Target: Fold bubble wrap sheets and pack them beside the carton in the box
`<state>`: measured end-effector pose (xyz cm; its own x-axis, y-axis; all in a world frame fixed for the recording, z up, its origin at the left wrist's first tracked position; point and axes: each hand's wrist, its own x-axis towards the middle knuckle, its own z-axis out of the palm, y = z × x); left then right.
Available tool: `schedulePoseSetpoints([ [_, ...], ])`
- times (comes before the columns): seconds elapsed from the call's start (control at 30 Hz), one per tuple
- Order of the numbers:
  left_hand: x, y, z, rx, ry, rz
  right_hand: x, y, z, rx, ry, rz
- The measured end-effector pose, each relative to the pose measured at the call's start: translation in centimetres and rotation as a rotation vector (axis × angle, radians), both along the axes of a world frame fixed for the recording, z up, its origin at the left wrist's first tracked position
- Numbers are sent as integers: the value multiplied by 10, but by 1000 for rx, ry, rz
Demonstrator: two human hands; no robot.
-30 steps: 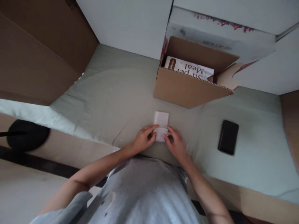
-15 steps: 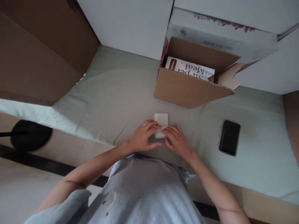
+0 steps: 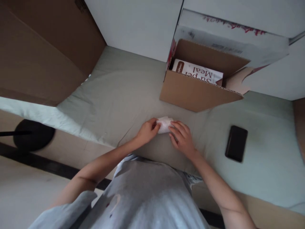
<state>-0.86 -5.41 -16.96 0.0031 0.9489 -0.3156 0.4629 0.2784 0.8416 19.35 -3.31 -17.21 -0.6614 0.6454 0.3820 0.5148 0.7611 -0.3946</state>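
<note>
Well to the left of the open carton (image 3: 200,92), a large brown box (image 3: 40,57) stands at the far-left end of the green cloth (image 3: 126,82). Lower down, far to the carton's left and beyond the cloth's near edge, is a black round base (image 3: 34,135) with a thin rod across it (what it belongs to, I cannot tell).

Nearer the wearer than the carton and slightly left of it, the left hand (image 3: 147,131) pinches one end of a white folded piece (image 3: 165,124) between thumb and fingers. That piece lies just in front of the carton's near left corner, bridging the gap between the two hands, which are apart. In front of the carton's near wall, the right hand (image 3: 183,138) has its fingertips on the piece's other end; whether its thumb presses too, I cannot tell.

Inside the carton sits a white printed pack (image 3: 197,71) reading "Super Meal", upside down from here. Right behind the carton is a white box (image 3: 214,31) with red markings. To the carton's right, and nearer the wearer, a flat black item (image 3: 236,143) lies on the cloth.
</note>
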Motion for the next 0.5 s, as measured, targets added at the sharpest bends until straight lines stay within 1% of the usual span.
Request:
schedulePoseSetpoints([
  [0.07,1,6,-2,-30,-12,53,-2,-3,-4,18,-85,44],
  [0.13,0,12,-4,-52,-5,91,-6,-2,-8,1,-154,44],
  [0.2,-3,18,-5,-79,-17,92,-9,2,-10,-30,-184,19],
  [0.27,-11,22,-2,-145,-96,68,-12,7,-11,-68,-191,4],
  [0.3,-16,23,1,-171,-134,77,-14,10,-11,-91,-191,1],
  [0.4,-33,18,11,-183,-142,165,-16,19,-10,-168,-178,-3],
  [0.47,-37,11,15,-236,-185,172,-16,22,-11,-212,-143,-3],
  [0.5,-35,7,16,-279,-250,166,-17,23,-12,-228,-118,-7],
])
